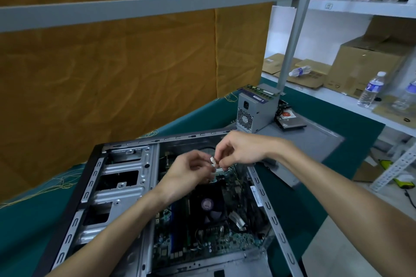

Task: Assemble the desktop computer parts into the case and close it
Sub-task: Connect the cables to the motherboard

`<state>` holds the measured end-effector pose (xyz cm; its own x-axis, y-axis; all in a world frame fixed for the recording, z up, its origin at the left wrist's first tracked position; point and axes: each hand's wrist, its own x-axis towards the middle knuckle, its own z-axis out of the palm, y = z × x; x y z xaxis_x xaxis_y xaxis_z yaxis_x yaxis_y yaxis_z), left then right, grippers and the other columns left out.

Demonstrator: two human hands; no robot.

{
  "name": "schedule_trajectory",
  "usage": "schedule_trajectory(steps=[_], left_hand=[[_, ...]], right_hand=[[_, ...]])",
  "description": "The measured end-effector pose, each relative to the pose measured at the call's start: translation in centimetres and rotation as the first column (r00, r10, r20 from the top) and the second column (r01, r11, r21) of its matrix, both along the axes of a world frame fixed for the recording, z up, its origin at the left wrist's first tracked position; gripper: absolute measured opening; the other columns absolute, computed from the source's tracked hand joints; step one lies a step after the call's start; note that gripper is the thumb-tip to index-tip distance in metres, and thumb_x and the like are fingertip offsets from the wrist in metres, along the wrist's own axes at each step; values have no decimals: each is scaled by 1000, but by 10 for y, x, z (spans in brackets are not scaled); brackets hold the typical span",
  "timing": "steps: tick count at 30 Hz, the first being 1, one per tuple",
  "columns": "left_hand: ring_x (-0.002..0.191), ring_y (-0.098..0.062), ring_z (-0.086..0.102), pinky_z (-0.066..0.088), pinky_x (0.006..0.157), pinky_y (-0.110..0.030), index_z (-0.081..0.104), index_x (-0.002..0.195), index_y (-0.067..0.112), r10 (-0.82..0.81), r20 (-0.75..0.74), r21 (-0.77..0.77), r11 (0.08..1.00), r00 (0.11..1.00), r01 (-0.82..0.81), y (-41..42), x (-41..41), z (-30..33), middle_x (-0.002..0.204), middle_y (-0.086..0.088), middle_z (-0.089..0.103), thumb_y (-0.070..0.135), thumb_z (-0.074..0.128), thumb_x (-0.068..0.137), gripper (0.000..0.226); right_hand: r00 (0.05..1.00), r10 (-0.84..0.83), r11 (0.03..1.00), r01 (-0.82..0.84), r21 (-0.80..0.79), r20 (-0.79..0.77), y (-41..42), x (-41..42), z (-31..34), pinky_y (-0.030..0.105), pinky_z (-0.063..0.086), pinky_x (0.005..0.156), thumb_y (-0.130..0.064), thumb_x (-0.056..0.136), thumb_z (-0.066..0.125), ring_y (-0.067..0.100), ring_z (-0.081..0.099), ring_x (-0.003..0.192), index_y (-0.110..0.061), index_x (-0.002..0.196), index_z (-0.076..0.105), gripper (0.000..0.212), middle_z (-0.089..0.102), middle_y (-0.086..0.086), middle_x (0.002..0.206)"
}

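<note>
**Desk:** What goes under this one?

**Photographer:** Centre of the frame: two bare hands meet above an open computer case (126,189) lying on its side on a green worktop (29,227). The left hand (186,173) and the right hand (240,150) each have their fingers pinched on a small pale connector (212,161), held just over the motherboard (202,238) in the middle of the case.

**Desk:** And the rest of the parts?

**Photographer:** Still outside. The power supply (254,110) stands right of centre beyond the case, memory sticks (258,91) lie on top of it, and a hard drive (292,121) sits just beside it. A grey side panel (315,141) lies under them.

**Desk:** So early in the build. What does this step ask for?

**Photographer:** My reading: turn the plug until its keying matches the header, then lower it straight rather than at a tilt. One hand should steady the lead while the other presses. Pins bend easily if forced, so stop at any resistance. I cannot tell which socket it is meant for; the fingers hide it.
</note>
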<state>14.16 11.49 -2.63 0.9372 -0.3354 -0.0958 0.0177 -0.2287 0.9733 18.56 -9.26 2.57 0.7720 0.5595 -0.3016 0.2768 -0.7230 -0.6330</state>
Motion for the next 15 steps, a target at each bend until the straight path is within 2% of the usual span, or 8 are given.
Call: schedule_trajectory(steps=[3,6,8,10,12,15], left_hand=[[80,-24,74,62,75,-33,67,105,1,55,-31,-152,987,998,-59,-2,-3,5,85,-16,73,9,69,95,13],[80,-22,74,62,74,-30,71,103,-1,46,-28,-195,979,999,-51,-3,-4,6,88,-27,70,11,73,91,17],[82,-21,74,61,76,-29,75,98,3,-13,-134,-259,966,991,-22,0,-3,8,87,-22,72,12,78,85,16],[83,-18,73,61,78,-29,80,94,7,-117,-323,-373,928,939,-13,3,1,11,89,-14,75,12,82,76,19],[82,-16,74,61,78,-29,81,94,9,-195,-452,-423,906,870,-16,4,5,13,90,-11,76,10,82,74,20],[81,-15,75,61,80,-31,81,97,8,-285,-589,-461,887,756,-24,5,8,17,91,-10,77,4,79,78,19]], right_hand=[[1000,-3,999,2,49,22,-1,-1,-3,56,54,81,-18,92,73,43,67,86,-32,91,76,15,77,-5,85],[999,-15,993,11,118,33,-5,-4,-6,37,51,76,-11,91,72,14,66,77,-18,99,78,13,77,3,88],[999,-14,986,9,164,31,-7,-7,-9,27,47,74,-8,93,71,6,62,75,-12,102,78,12,77,5,88],[1000,-1,976,0,217,6,-10,-11,-9,18,44,72,-6,93,71,2,60,73,-9,102,78,11,75,1,85],[999,29,967,-20,253,-32,-15,-12,-8,18,44,73,-9,95,71,4,60,75,-9,102,78,10,73,-1,84],[994,83,958,-58,280,-78,-20,-11,-6,29,48,83,-18,95,72,11,64,85,-10,104,78,13,76,8,95]])
